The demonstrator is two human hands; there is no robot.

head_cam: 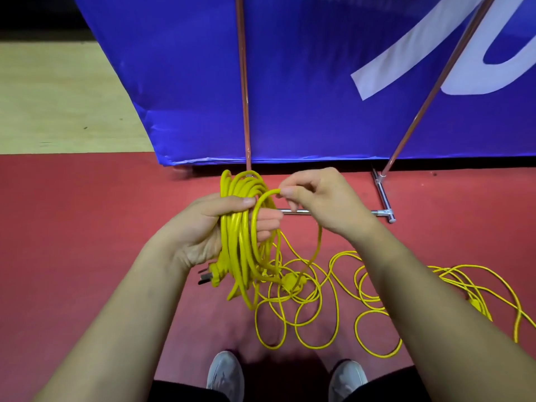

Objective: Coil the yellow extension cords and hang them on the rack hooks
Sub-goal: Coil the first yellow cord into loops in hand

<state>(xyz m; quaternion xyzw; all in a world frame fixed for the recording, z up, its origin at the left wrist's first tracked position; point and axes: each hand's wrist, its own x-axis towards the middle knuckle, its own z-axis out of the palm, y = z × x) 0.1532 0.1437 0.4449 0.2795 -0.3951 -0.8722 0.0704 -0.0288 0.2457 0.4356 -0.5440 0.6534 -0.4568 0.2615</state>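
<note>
My left hand grips a thick coil of yellow extension cord, held upright with several loops. The cord's plug hangs below my left palm. My right hand pinches a strand of the same cord beside the top of the coil, forming a fresh loop. From there the cord drops to loose yellow cord spread in tangled loops on the red floor, reaching to the right edge. A second plug or socket lies among the loops.
The rack's copper-coloured uprights and chrome base bar stand just beyond my hands, in front of a blue banner. No hooks are in view. My two grey shoes are at the bottom. Pale wooden floor lies at the far left.
</note>
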